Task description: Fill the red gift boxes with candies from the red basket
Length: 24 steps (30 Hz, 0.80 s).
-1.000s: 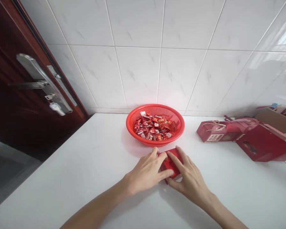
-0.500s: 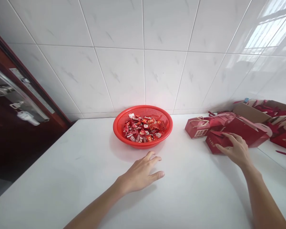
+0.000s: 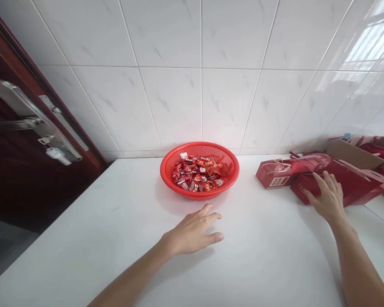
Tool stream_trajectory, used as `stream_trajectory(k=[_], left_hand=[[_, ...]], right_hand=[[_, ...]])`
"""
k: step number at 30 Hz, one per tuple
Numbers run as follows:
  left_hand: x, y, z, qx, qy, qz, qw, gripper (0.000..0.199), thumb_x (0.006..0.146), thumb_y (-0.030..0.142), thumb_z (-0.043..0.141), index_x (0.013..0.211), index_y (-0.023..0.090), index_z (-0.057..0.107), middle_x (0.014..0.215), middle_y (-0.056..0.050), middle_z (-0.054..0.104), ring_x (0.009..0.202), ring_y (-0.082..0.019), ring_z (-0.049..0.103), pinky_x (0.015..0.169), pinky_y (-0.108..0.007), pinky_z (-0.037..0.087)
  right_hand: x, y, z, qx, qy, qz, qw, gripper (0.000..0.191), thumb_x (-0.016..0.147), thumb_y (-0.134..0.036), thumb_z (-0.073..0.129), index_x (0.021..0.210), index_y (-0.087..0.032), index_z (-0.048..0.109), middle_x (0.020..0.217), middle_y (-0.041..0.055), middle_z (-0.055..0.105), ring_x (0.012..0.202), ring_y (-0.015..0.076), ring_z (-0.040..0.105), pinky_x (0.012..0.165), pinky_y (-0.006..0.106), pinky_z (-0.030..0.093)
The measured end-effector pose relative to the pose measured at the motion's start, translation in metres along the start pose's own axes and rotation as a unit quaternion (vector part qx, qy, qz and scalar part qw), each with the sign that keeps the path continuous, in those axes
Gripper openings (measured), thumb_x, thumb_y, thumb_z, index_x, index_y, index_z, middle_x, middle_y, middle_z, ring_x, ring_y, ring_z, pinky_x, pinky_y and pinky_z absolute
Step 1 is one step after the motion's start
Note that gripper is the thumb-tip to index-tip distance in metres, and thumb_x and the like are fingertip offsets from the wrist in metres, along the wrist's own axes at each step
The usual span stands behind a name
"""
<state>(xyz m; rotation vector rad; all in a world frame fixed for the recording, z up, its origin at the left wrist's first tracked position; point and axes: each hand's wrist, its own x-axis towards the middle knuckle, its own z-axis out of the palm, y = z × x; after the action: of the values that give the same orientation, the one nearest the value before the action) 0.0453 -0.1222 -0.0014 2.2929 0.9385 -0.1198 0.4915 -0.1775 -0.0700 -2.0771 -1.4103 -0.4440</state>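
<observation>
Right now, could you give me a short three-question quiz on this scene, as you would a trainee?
1. True or false: the left hand is inside the red basket.
2. What does the basket hold?
a) whole fruit
b) small wrapped packets
c) pencils
3. Which hand is at the gold-printed red box?

Key:
1. False; it is in front of the basket.
2. b
3. The right hand.

- White, smooth-topped desk.
- Round red plastic mesh basket, near the back edge.
- Small red cardboard box, cord-handled, right of the basket.
- Dark red cardboard box, just beside it.
- Larger red cardboard carton, farther right.
</observation>
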Motion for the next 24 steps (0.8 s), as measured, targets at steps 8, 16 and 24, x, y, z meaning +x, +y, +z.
stream_trajectory(k=[8,16,24], left_hand=[[0.003,-0.012,-0.006,-0.001,0.012,0.023,1.0,0.054,0.094,0.052,0.053,0.137,0.02,0.06,0.142,-0.013,0.059,0.119,-0.031,0.063,0.101,-0.041,0.048],[-0.015,-0.02,-0.023,0.015,-0.017,0.012,1.0,0.044,0.093,0.044,0.059,0.13,0.021,0.066,0.139,-0.011,0.066,0.126,-0.031,0.061,0.106,-0.042,0.043],[-0.132,-0.073,-0.055,-0.035,0.195,-0.225,0.954,0.058,0.091,0.06,0.053,0.134,0.023,0.064,0.14,-0.007,0.065,0.124,-0.029,0.063,0.106,-0.036,0.048]], right_hand=[[-0.04,-0.134,-0.006,0.156,0.021,-0.154,0.976,0.022,0.093,-0.035,0.052,0.076,-0.025,0.062,0.087,0.0126,0.072,0.097,0.0336,0.07,0.091,0.054,0.055],[-0.202,-0.267,0.052,0.386,-0.221,-0.587,0.677,0.035,0.108,-0.028,0.04,0.135,-0.013,0.058,0.118,0.0103,0.077,0.124,0.0145,0.064,0.117,0.03,0.043],[-0.223,-0.278,0.075,0.368,-0.338,-0.578,0.645,0.049,0.106,-0.038,0.047,0.149,-0.016,0.047,0.134,0.0115,0.07,0.128,0.0176,0.063,0.115,0.032,0.046]])
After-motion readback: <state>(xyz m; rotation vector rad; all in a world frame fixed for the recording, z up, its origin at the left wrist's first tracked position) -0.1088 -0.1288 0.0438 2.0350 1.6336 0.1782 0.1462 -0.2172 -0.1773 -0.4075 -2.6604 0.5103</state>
